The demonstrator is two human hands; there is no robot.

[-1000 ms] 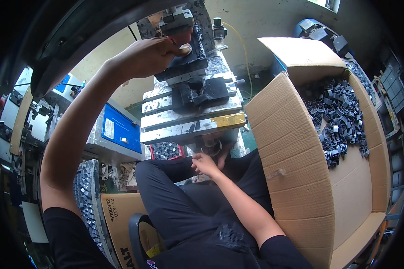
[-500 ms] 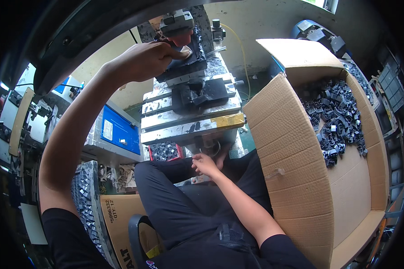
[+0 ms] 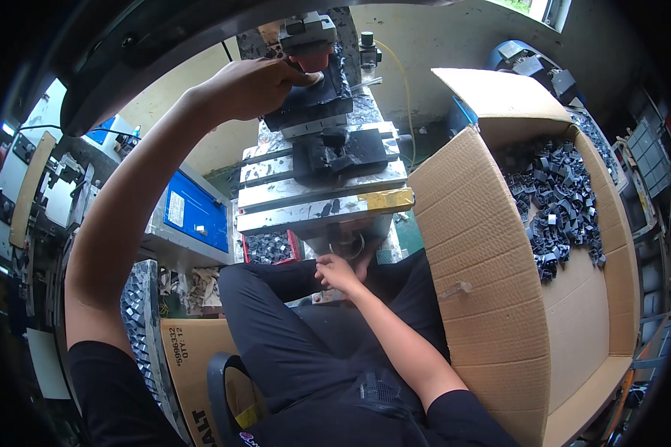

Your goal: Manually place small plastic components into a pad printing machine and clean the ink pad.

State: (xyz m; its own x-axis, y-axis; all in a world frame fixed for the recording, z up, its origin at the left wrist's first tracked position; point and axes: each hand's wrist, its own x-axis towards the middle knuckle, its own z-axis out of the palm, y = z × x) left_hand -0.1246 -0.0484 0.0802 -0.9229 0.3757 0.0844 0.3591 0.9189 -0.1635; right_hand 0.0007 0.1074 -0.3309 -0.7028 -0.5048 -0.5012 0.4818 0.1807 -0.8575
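Note:
My left hand (image 3: 257, 88) reaches up to a bench machine, its fingers closed at a dark, ink-smeared plate (image 3: 313, 100). At its fingertips is a pale rounded piece (image 3: 310, 80), too small to name. Just above hangs a pinkish-red pad (image 3: 312, 61) under a grey metal head (image 3: 308, 33). Below the plate, a black fixture (image 3: 361, 153) sits on a slotted metal table (image 3: 320, 195). My right hand (image 3: 337, 274) is low in front of that table, above my lap, with fingers curled in; whether it holds anything is hidden.
A tall open cardboard box (image 3: 484, 276) stands at my right, with a heap of small dark parts (image 3: 559, 194) inside. Under the table is a red tray (image 3: 297, 246) of small parts. A blue-fronted cabinet (image 3: 196, 212) and a tray of parts (image 3: 138, 320) are on the left.
The view has shifted slightly, so the machine sits a little to the right. My left hand stays at the plate, its fingers slightly nearer the pad. My right hand keeps its place.

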